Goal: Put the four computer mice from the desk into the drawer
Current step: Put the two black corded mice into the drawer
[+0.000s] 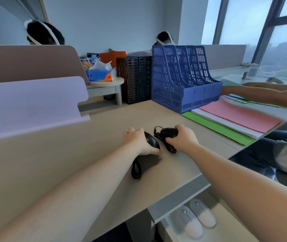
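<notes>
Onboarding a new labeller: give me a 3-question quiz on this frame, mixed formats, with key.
1. True or false: the drawer already holds two pale mice.
2. Which hand's grip is on the black mouse nearer the blue file rack? A) left B) right
3. Fill in: each black mouse trails a bundled ____.

Key:
1. True.
2. B: the right hand holds it; the left hand covers the other black mouse.
3. Cable.

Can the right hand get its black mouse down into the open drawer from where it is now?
Probably yes. The right hand grips a black wired mouse near the desk edge, and the open drawer lies just below, with free floor beside the two white mice. Its dangling cable may snag.
</notes>
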A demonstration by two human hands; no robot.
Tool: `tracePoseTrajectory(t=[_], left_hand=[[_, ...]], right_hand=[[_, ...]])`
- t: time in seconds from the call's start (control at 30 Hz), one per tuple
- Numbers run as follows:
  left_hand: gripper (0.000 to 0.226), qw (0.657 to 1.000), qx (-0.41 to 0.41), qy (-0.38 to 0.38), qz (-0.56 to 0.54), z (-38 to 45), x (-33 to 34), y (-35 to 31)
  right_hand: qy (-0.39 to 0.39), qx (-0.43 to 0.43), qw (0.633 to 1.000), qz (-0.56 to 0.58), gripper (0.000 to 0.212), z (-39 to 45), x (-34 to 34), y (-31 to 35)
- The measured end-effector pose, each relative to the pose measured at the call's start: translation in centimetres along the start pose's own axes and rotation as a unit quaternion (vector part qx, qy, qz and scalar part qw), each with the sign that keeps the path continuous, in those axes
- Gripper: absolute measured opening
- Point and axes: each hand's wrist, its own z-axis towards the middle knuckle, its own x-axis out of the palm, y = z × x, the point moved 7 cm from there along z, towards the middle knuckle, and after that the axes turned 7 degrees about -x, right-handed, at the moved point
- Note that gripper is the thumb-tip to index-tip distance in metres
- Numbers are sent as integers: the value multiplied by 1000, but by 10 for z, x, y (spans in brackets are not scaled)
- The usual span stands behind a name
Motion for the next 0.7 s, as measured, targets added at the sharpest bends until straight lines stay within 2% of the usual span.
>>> tracePoseTrajectory(t=[0.17,0.27,0.33,0.53,0.7], left_hand=[[97,1000,23,-2,-1,-40,-5,-26],[98,999,45,2,8,-77,2,-48],[98,998,57,8,15,-102,7,-63],[98,995,96,14,16,-166,32,-106],[103,992,109,56,9,-196,84,-123]], right_hand=[[-18,0,999,30,30,-31,-37,-9],[-28,17,998,45,51,-68,-66,-29],[-31,29,998,47,56,-93,-84,-43],[-30,57,997,45,46,-156,-121,-81],[-4,74,996,40,45,-192,-107,-120]])
